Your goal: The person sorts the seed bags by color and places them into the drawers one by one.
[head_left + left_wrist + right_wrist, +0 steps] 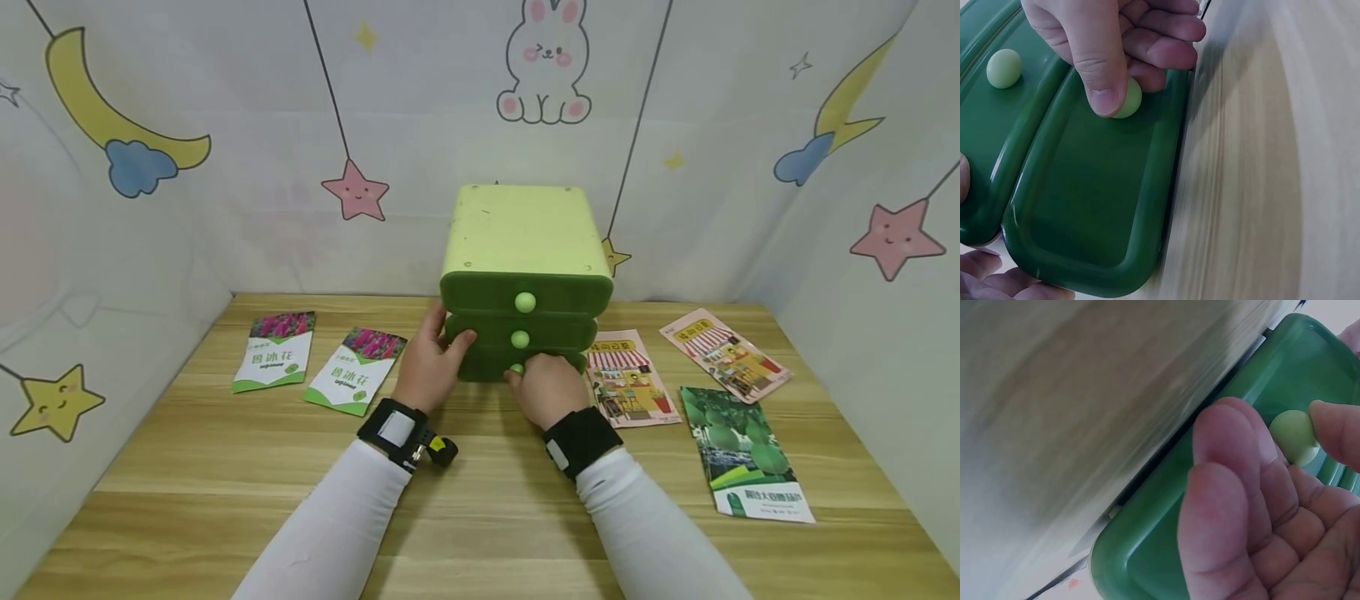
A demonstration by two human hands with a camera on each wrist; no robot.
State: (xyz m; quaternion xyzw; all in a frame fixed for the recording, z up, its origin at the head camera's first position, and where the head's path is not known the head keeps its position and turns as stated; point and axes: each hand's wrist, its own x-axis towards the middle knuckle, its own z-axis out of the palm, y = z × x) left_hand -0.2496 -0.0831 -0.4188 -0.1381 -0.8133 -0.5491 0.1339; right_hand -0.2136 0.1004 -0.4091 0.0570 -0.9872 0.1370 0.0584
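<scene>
A small three-drawer cabinet point(525, 229), with a pale yellow-green body and dark green drawer fronts, stands toward the back of the wooden table. My right hand point(553, 392) pinches the round light green knob point(1294, 437) of the bottom drawer point(1097, 181) between thumb and index finger; its other fingers curl beside the knob. On the cabinet's left side my left hand point(430, 367) holds the body, thumb at the front edge by the middle drawer point(480, 333) and fingers along the side. All three drawer fronts sit nearly flush.
Left of the cabinet lie two white, green and pink flower packets point(274, 352) point(356, 371). On the right are two pink packets with a striped awning point(630, 379) point(726, 354) and a larger green packet point(742, 454). A printed cloth wall point(420, 117) rises behind the table.
</scene>
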